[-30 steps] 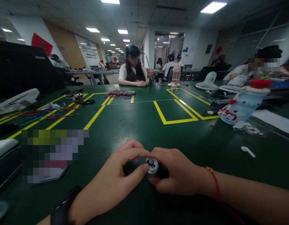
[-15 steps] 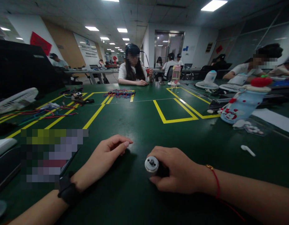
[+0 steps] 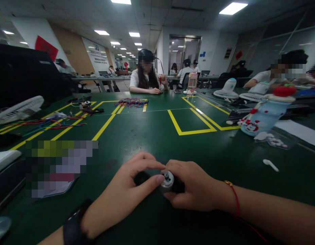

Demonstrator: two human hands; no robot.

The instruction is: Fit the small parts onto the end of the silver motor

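1. Cylinder [image 3: 168,185]: largely covered by the right hand [image 3: 190,185]; the left thumb [image 3: 157,181] overlaps its rim.
2. Left hand [image 3: 129,183]: some fingers hidden behind others.
3. Forearms: the left [image 3: 54,238] cut by the bottom edge, the right [image 3: 280,206] by the right.
4. Flat item [image 3: 63,166]: pixelated, contents unreadable.
5. Left fan [image 3: 19,109], monitor [image 3: 25,71]: cut by the left edge.
6. Paper [image 3: 300,132]: cut by the right edge.
7. Wall sign [image 3: 96,56]: lettering too small and blurred.
8. Right fan [image 3: 258,89]: partly behind the bottle [image 3: 267,110].
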